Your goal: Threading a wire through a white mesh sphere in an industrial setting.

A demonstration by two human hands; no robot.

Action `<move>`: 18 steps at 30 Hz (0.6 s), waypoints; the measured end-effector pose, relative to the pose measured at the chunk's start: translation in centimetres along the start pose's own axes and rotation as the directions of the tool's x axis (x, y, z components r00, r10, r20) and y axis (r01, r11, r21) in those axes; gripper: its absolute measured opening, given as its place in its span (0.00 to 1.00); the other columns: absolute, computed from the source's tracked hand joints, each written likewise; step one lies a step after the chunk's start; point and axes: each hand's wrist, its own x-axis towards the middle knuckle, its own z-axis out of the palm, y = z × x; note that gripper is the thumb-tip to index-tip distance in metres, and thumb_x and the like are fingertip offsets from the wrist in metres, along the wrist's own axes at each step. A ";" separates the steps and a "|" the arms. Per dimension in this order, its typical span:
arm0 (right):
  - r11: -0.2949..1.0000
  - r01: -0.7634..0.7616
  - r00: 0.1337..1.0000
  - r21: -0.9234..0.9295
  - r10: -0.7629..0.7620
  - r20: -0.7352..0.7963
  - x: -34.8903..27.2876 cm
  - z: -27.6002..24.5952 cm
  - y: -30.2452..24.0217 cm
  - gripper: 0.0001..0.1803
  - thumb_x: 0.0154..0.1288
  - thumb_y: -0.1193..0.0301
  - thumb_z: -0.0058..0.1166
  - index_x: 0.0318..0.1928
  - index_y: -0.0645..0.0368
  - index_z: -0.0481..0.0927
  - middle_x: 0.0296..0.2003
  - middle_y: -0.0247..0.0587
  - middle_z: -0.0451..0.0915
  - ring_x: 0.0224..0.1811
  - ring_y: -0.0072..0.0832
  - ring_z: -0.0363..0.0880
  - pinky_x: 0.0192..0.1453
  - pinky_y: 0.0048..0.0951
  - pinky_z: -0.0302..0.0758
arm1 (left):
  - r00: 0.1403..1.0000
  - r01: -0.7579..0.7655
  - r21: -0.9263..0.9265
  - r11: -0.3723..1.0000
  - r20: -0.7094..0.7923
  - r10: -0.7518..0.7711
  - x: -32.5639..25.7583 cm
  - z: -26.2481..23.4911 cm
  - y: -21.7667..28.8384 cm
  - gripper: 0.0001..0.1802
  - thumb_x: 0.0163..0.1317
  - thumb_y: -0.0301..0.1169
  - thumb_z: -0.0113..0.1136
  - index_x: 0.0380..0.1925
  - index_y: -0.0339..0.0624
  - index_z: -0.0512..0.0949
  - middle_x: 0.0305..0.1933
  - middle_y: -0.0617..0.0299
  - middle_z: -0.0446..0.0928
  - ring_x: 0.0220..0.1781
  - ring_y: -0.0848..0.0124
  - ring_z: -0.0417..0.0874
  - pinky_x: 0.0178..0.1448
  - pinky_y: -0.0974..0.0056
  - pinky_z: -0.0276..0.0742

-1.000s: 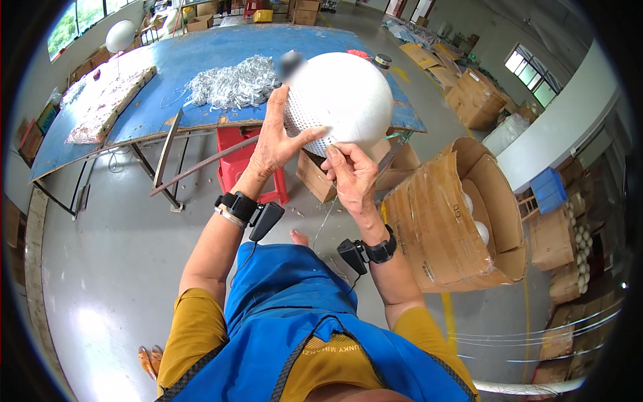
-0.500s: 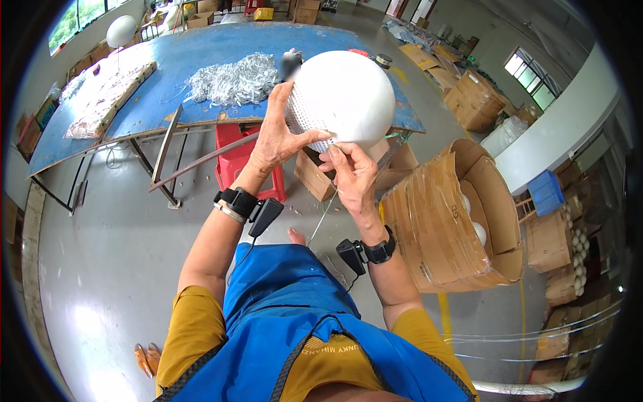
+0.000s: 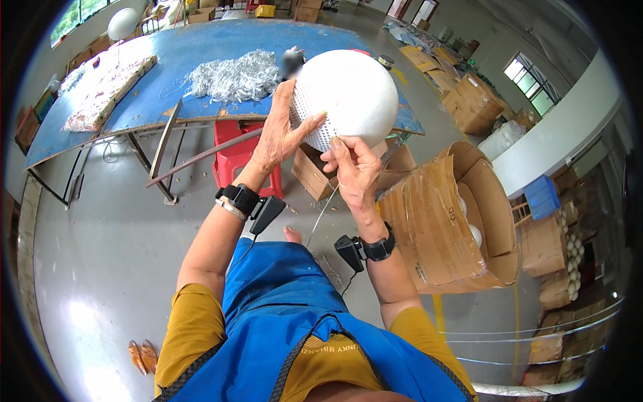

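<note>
A large white ball is held up in front of me, above the near edge of the table. Rows of small shiny studs cover its left and lower-left side; the rest is smooth. My left hand cups the studded side, with its thumb pressed on the front and the other fingers partly hidden behind. Below the ball, my right hand pinches the end of the studded rows at its lower edge. A thin pale strand runs from beneath that hand down toward the floor.
A heap of silvery strands lies on the blue table. A red stool stands under its edge. To my right is a big open carton with white balls inside. Another white ball stands on a stick at far left.
My left thumb has lifted slightly up the ball, away from my right fingertips. The right hand stays pinched at the lower edge, and the ball has barely moved.
</note>
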 end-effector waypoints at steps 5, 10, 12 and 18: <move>0.997 -0.079 0.997 0.011 0.079 -0.010 -0.5 -0.3 -0.2 0.09 0.62 0.71 0.51 0.34 0.66 0.77 0.21 0.36 0.78 0.17 0.14 0.71 0.22 0.16 0.70 | 0.999 -0.040 0.035 0.999 -0.017 0.040 -0.1 0.0 -0.2 0.49 0.49 0.51 0.60 0.61 0.33 0.50 0.62 0.39 0.52 0.65 0.50 0.54 0.67 0.55 0.49; 0.998 -0.061 0.998 0.005 0.061 -0.021 -0.6 -0.2 -0.1 0.09 0.62 0.71 0.50 0.34 0.67 0.76 0.21 0.37 0.78 0.19 0.15 0.72 0.24 0.17 0.71 | 1.000 -0.020 0.040 0.999 -0.012 0.021 -0.1 0.2 0.8 0.52 0.44 0.53 0.63 0.61 0.33 0.50 0.61 0.40 0.54 0.64 0.50 0.56 0.66 0.54 0.54; 1.000 -0.024 0.999 0.012 0.025 -0.031 -0.7 -0.1 0.0 0.09 0.62 0.72 0.50 0.34 0.67 0.76 0.22 0.38 0.78 0.19 0.16 0.73 0.25 0.17 0.72 | 1.000 -0.026 0.043 0.999 -0.005 0.026 0.0 0.0 1.1 0.53 0.43 0.53 0.64 0.61 0.33 0.50 0.60 0.40 0.55 0.64 0.50 0.57 0.65 0.54 0.55; 1.000 0.020 0.999 -0.010 -0.020 -0.042 -0.6 0.1 0.0 0.09 0.63 0.72 0.49 0.32 0.68 0.75 0.21 0.38 0.78 0.21 0.18 0.75 0.27 0.19 0.73 | 0.991 -0.119 0.153 0.981 -0.041 0.126 -0.2 0.2 0.6 0.53 0.40 0.53 0.65 0.60 0.33 0.52 0.60 0.40 0.56 0.62 0.49 0.59 0.63 0.53 0.57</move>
